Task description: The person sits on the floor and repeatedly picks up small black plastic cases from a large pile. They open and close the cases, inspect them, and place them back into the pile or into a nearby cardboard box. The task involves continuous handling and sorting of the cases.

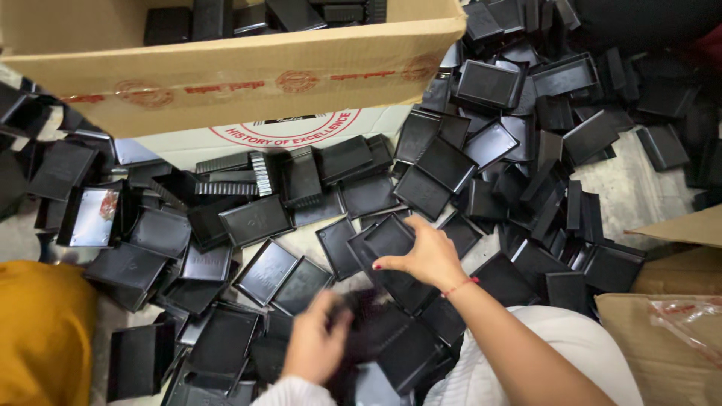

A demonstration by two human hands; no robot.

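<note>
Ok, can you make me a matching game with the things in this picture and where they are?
Things:
1. big brown cardboard box
2. mustard-yellow cloth
3. thin red thread bracelet
4. crinkly clear plastic sheet

Places:
A. bottom left corner
B. on a cardboard piece at the lower right edge
C. across the top, with shallow black plastic trays inside it
D. around the right hand's wrist

Pairs: 1-C, 2-A, 3-D, 4-B
</note>
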